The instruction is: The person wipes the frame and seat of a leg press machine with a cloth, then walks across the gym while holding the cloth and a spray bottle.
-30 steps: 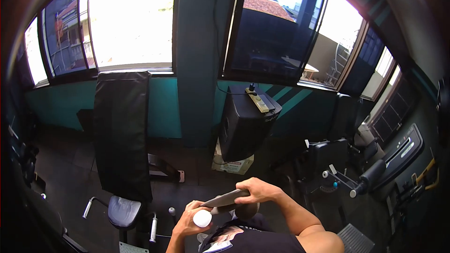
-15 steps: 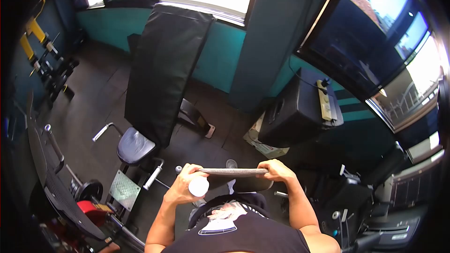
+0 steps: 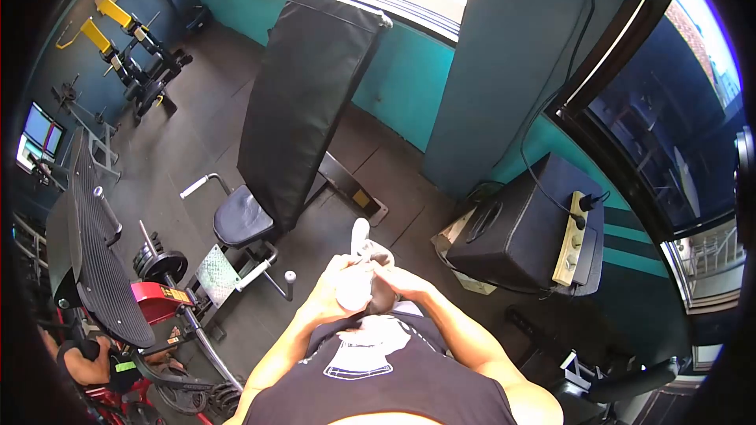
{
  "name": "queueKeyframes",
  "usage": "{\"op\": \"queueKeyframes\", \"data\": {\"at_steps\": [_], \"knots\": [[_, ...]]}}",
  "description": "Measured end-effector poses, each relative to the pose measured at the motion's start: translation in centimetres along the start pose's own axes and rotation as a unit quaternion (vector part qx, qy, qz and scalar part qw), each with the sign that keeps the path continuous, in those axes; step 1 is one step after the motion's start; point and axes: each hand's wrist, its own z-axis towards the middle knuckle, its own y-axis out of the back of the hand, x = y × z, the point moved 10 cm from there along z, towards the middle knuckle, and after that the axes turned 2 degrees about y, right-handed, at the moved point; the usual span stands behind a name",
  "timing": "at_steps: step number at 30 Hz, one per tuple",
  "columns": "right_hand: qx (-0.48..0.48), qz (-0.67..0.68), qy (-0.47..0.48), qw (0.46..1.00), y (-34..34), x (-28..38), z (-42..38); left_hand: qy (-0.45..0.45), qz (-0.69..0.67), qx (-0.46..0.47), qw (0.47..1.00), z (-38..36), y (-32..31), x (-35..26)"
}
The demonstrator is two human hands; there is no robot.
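My two hands are close together in front of my chest. My left hand (image 3: 324,297) is closed around a white object with a round top (image 3: 354,289); its kind is not clear. Greyish-brown cloth (image 3: 382,297) is bunched between the hands. My right hand (image 3: 399,279) is closed on the cloth, its fingertips close to my left hand. The left fingers are partly hidden behind the white object, so how far they also grip the cloth is hard to see.
A padded black bench (image 3: 303,102) with a small seat (image 3: 242,216) stands ahead. To the right is a black speaker box (image 3: 516,224) carrying a power strip (image 3: 572,240). At left are a ridged footplate (image 3: 106,256) and weight plates (image 3: 163,266). Another person (image 3: 90,362) is at lower left.
My hands came together from wide apart; the cloth stretched between them is now bunched up. The white object stays in my left hand. The view has turned left, bringing another person into sight.
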Motion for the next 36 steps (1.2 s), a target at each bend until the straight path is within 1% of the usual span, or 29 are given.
{"op": "queueKeyframes", "data": {"at_steps": [1, 3, 4, 5, 6, 7, 8, 9, 10, 11, 12, 14, 15, 16, 18, 20, 21, 24, 25, 26, 27, 28, 29, 30, 31, 32, 34, 35, 36], "knots": [[-0.019, 0.046, 0.002, 0.999, 0.7, -0.4, 0.7, 0.020, 0.009, 0.005, 1.000, 0.7, -0.7, 0.7], [-0.059, 0.130, 0.012, 0.990, 3.4, -0.7, 2.9, -0.016, 0.051, 0.033, 0.998, 2.2, -1.8, 1.4], [-0.035, 0.194, 0.031, 0.980, 4.3, 1.0, 2.6, -0.035, 0.072, 0.043, 0.996, 3.1, -2.1, 1.5], [-0.010, 0.257, 0.047, 0.965, 5.0, 3.6, 1.4, -0.060, 0.058, 0.045, 0.995, 4.0, -2.2, 1.1], [0.013, 0.320, 0.062, 0.945, 5.7, 5.9, 0.2, -0.057, 0.034, 0.068, 0.995, 4.8, -2.7, 1.3], [0.008, 0.341, 0.068, 0.938, 6.4, 7.5, 0.1, -0.056, 0.010, 0.091, 0.994, 5.6, -3.4, 1.4], [-0.005, 0.321, 0.099, 0.942, 7.4, 7.6, 2.0, -0.055, -0.015, 0.113, 0.992, 6.6, -3.9, 1.3], [0.001, 0.259, 0.095, 0.961, 8.0, 8.1, 2.6, -0.104, 0.025, 0.148, 0.983, 7.7, -4.7, 0.4], [0.008, 0.194, 0.090, 0.977, 8.4, 10.6, 2.2, -0.089, 0.029, 0.176, 0.980, 8.6, -5.4, 1.0], [-0.013, 0.229, 0.089, 0.969, 10.0, 9.7, 4.1, -0.073, 0.034, 0.202, 0.976, 9.3, -6.0, 1.6], [-0.058, 0.254, 0.100, 0.960, 12.1, 10.1, 5.0, -0.057, 0.040, 0.227, 0.971, 10.3, -6.3, 2.4], [-0.144, 0.299, 0.122, 0.935, 16.2, 11.7, 6.6, -0.007, -0.102, 0.236, 0.966, 13.0, -5.7, 3.0], [-0.179, 0.288, 0.156, 0.928, 18.6, 13.1, 7.0, -0.032, -0.106, 0.220, 0.969, 14.2, -5.0, 3.3], [-0.185, 0.311, 0.139, 0.922, 20.5, 13.6, 8.0, -0.057, -0.108, 0.205, 0.971, 15.3, -4.3, 3.5], [-0.221, 0.303, 0.143, 0.916, 24.6, 15.8, 9.5, -0.035, -0.170, 0.159, 0.972, 18.0, -1.9, 4.7], [-0.233, 0.285, 0.190, 0.910, 28.6, 17.2, 11.9, -0.018, -0.226, 0.126, 0.966, 20.8, 0.2, 6.3], [-0.243, 0.247, 0.170, 0.923, 30.1, 18.2, 12.3, -0.031, -0.228, 0.078, 0.970, 22.1, 1.9, 6.6], [-0.219, 0.228, 0.229, 0.921, 33.8, 23.4, 14.5, -0.018, -0.207, 0.002, 0.978, 25.1, 6.2, 8.4], [-0.233, 0.198, 0.214, 0.928, 35.8, 23.7, 15.9, -0.024, -0.231, -0.029, 0.972, 26.0, 7.8, 9.0], [-0.235, 0.247, 0.189, 0.921, 36.1, 25.9, 15.9, -0.034, -0.199, -0.085, 0.976, 26.7, 9.6, 9.2], [-0.254, 0.278, 0.180, 0.909, 36.7, 27.7, 16.3, -0.035, -0.172, -0.118, 0.977, 27.1, 11.0, 9.4], [-0.264, 0.294, 0.221, 0.892, 38.2, 28.8, 17.6, -0.033, -0.141, -0.152, 0.978, 27.3, 12.3, 9.7], [-0.269, 0.292, 0.261, 0.880, 39.8, 29.8, 19.1, -0.062, -0.112, -0.200, 0.971, 27.1, 13.5, 9.6], [-0.285, 0.320, 0.253, 0.867, 41.6, 29.7, 21.2, -0.047, -0.082, -0.231, 0.968, 27.2, 14.3, 10.4], [-0.323, 0.311, 0.195, 0.873, 43.8, 29.3, 23.0, 0.001, -0.097, -0.257, 0.962, 27.2, 14.8, 11.5], [-0.322, 0.324, 0.181, 0.871, 43.8, 31.1, 24.1, 0.046, -0.112, -0.281, 0.952, 27.2, 15.3, 12.8], [-0.276, 0.290, 0.202, 0.894, 45.6, 33.0, 29.1, 0.077, -0.092, -0.342, 0.932, 27.1, 16.3, 14.5], [-0.273, 0.236, 0.179, 0.915, 46.1, 33.6, 31.3, 0.089, -0.089, -0.368, 0.921, 27.0, 16.2, 15.6], [-0.232, 0.194, 0.145, 0.942, 46.2, 33.4, 34.4, 0.101, -0.087, -0.396, 0.909, 27.0, 16.1, 16.2]]}}
